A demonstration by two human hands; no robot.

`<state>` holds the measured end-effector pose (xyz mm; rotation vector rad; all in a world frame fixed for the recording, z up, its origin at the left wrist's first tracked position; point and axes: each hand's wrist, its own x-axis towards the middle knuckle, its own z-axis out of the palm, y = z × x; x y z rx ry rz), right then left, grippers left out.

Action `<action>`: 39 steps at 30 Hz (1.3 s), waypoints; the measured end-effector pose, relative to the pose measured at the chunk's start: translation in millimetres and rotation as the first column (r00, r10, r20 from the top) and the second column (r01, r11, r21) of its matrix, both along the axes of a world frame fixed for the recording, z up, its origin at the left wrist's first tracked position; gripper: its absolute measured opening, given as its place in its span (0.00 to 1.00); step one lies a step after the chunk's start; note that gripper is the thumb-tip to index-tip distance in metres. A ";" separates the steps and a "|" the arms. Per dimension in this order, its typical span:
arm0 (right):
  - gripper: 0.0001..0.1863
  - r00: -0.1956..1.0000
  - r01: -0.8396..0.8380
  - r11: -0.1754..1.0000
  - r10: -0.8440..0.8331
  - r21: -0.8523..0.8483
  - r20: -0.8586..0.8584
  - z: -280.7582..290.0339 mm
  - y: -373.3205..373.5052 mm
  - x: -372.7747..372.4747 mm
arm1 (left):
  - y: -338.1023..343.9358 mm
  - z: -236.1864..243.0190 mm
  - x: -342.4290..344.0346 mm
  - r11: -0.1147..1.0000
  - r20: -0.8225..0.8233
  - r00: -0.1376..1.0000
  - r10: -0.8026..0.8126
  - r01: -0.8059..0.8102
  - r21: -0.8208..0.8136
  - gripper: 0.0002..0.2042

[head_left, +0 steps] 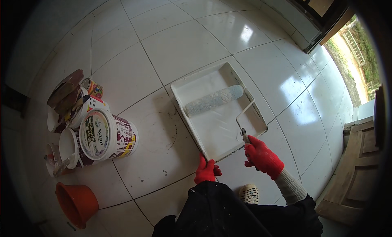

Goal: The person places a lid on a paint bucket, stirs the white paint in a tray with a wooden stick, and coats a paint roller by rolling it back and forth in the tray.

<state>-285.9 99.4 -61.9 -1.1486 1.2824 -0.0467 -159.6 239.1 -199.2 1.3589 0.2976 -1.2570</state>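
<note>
A white paint tray (183, 126) with smudged edges lies on the tiled floor in front of me. Across its far part rests a paint roller (214, 100), its fluffy sleeve pale grey-blue with paint. The wire frame bends round the sleeve's right end and runs back to the handle. In a red glove, my right hand (264, 157) is closed round that handle at the tray's near right side. My left hand (206, 170), also in a red glove, pinches the tray's near left corner; part of its fingers is hidden below the rim.
To the left stand a lidded paint bucket (127, 135), several smaller containers with brushes, and a colourful tin (96, 89). An orange bucket (79, 206) is tipped toward the near left. A wooden door (355, 167) and an open doorway are at right. My shoe (249, 193) shows below the tray.
</note>
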 end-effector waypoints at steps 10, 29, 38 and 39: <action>0.15 0.999 -0.023 1.000 0.022 0.008 0.043 -20.3 -22.1 21.8 | -1.8 5.3 2.0 0.998 0.035 0.999 -0.025 0.023 0.054 0.32; 0.13 0.994 -0.040 0.999 0.040 -0.009 0.106 -54.2 -54.1 51.4 | -3.1 10.6 2.7 0.996 0.038 0.998 -0.046 0.043 0.083 0.31; 0.13 0.996 -0.059 0.998 0.060 -0.007 0.059 -45.1 -56.7 46.6 | -3.6 7.9 1.4 0.998 0.051 0.998 -0.033 0.030 0.064 0.31; 0.14 0.996 -0.049 0.999 0.050 -0.006 0.079 -45.0 -52.7 44.9 | -3.8 7.3 1.3 0.998 0.034 0.999 -0.017 0.015 0.065 0.31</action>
